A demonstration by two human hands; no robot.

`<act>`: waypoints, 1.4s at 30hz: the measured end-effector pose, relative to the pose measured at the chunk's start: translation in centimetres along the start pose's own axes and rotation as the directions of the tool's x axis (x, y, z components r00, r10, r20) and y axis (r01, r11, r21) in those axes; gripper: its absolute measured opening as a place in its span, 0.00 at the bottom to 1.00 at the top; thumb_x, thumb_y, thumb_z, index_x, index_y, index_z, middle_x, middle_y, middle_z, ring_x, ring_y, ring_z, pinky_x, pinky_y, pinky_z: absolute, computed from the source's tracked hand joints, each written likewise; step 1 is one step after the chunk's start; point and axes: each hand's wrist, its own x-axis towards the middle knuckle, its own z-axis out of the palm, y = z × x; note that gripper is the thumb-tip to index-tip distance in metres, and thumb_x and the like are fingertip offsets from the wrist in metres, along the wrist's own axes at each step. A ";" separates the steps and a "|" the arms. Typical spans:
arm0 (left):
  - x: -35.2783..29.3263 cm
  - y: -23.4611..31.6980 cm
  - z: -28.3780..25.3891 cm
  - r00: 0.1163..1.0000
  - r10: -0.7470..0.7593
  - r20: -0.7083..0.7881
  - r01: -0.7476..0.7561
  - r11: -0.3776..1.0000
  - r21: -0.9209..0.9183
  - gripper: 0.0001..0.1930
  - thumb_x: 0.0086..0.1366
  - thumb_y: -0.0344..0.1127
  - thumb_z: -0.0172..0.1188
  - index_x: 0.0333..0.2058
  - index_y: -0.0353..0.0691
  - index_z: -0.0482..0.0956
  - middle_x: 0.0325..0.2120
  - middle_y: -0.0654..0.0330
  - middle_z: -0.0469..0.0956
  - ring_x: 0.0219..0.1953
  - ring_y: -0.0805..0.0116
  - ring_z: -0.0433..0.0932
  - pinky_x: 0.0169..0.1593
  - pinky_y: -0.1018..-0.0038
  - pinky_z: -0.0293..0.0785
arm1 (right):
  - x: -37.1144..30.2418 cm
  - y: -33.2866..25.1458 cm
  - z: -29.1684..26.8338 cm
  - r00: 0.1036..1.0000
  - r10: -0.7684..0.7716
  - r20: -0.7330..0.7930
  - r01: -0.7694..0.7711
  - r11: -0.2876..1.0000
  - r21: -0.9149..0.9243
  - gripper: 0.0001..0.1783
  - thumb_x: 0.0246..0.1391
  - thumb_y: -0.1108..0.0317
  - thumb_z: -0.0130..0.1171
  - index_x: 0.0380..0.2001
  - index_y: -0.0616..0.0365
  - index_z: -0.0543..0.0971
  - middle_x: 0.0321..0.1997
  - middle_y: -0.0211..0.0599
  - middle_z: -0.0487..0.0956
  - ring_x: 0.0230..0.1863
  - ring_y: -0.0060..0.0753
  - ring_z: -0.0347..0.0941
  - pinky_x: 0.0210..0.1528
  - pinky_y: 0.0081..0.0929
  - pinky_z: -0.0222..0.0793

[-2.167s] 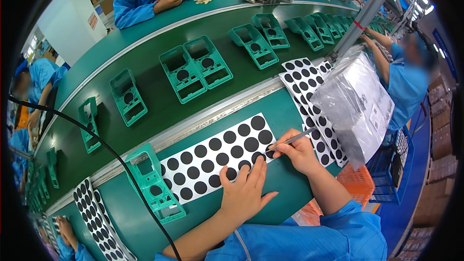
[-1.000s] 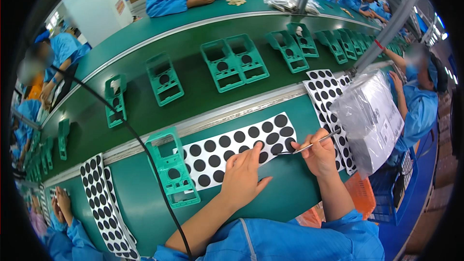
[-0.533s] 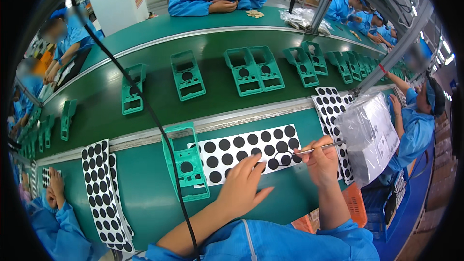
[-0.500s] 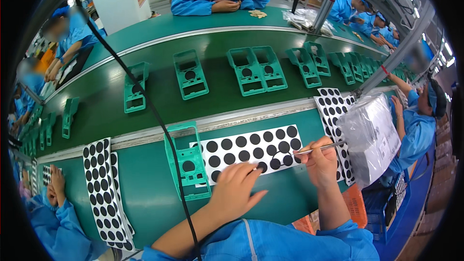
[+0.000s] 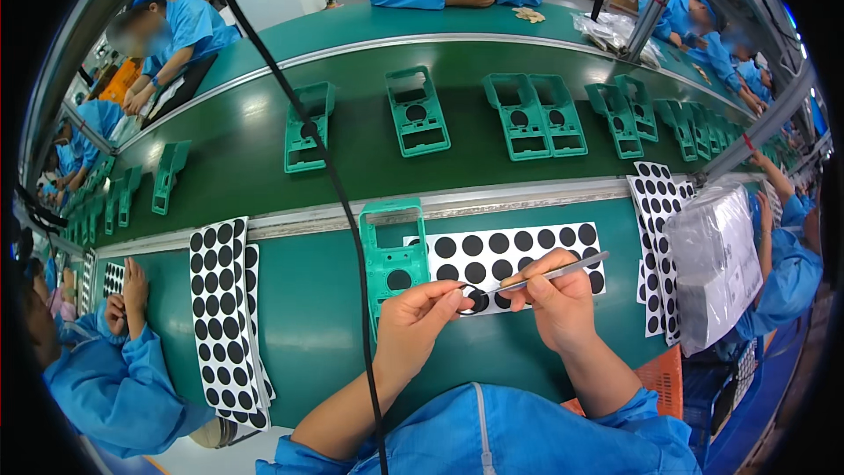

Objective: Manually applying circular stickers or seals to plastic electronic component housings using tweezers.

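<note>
My right hand (image 5: 563, 303) grips a pair of metal tweezers (image 5: 571, 266), their tip pointing left. My left hand (image 5: 415, 325) is closed in a pinch, thumb and forefinger on the edge of a thin black ring (image 5: 466, 288). The tweezer tip is close to the ring; whether they touch is unclear. Beneath both hands lies a white sheet of black round stickers (image 5: 514, 255), partly covered by my fingers. A green plastic housing (image 5: 396, 259) lies over the sheet's left end, with a black disc in its round recess.
More sticker sheets lie in stacks at left (image 5: 220, 317) and right (image 5: 655, 255). Green housings (image 5: 418, 114) stand along the belt (image 5: 352, 158) beyond a metal rail. A clear plastic bag (image 5: 712, 264) sits at right, above an orange basket (image 5: 664, 378). A black cable (image 5: 338, 185) hangs across. Co-workers sit around.
My left hand has gone from open over the sheet to pinching the black ring. The tweezers and ring have come off the sheet's right part toward my left hand. The whole view has shifted.
</note>
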 end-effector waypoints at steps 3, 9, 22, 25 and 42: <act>-0.1 0.2 0.0 0.998 -0.016 -0.056 0.013 0.998 -0.053 0.10 0.62 0.29 0.53 0.39 0.30 0.76 0.30 0.53 0.78 0.34 0.69 0.78 0.37 0.78 0.74 | 0.1 0.4 0.5 1.000 0.026 -0.001 -0.026 0.998 -0.053 0.05 0.54 0.71 0.53 0.31 0.59 0.68 0.32 0.50 0.78 0.25 0.30 0.74 0.31 0.24 0.72; -0.7 0.1 -0.8 1.000 0.014 -0.001 -0.014 0.998 -0.060 0.18 0.62 0.27 0.51 0.52 0.32 0.67 0.33 0.52 0.77 0.34 0.65 0.78 0.38 0.76 0.75 | 0.3 1.0 1.0 0.999 0.038 -0.020 -0.039 0.998 -0.051 0.05 0.54 0.71 0.53 0.32 0.59 0.68 0.32 0.51 0.78 0.25 0.29 0.74 0.29 0.22 0.71; -2.5 1.4 -6.9 0.948 0.306 0.082 -0.265 0.624 0.735 0.34 0.55 0.22 0.55 0.60 0.40 0.53 0.54 0.46 0.62 0.47 0.62 0.73 0.44 0.73 0.72 | 0.2 2.0 1.8 0.999 0.030 -0.035 -0.029 0.999 0.015 0.03 0.55 0.74 0.50 0.33 0.61 0.68 0.34 0.48 0.77 0.25 0.26 0.73 0.38 0.28 0.73; -1.8 1.5 -7.5 0.910 0.413 -0.028 -0.201 0.499 0.843 0.33 0.50 0.22 0.60 0.56 0.39 0.59 0.49 0.52 0.64 0.40 0.68 0.72 0.38 0.77 0.72 | 0.6 2.1 1.9 0.998 0.044 -0.049 -0.044 0.999 0.015 0.03 0.55 0.74 0.50 0.33 0.60 0.68 0.33 0.46 0.77 0.24 0.24 0.72 0.38 0.28 0.73; -0.7 1.6 -8.2 0.872 0.359 0.334 -0.353 -0.014 0.936 0.35 0.44 0.41 0.68 0.51 0.35 0.66 0.52 0.53 0.65 0.55 0.54 0.63 0.53 0.62 0.61 | 1.2 6.7 2.4 0.989 0.125 -0.081 -0.124 0.992 0.008 0.05 0.57 0.73 0.49 0.35 0.60 0.66 0.37 0.50 0.76 0.31 0.27 0.74 0.40 0.29 0.75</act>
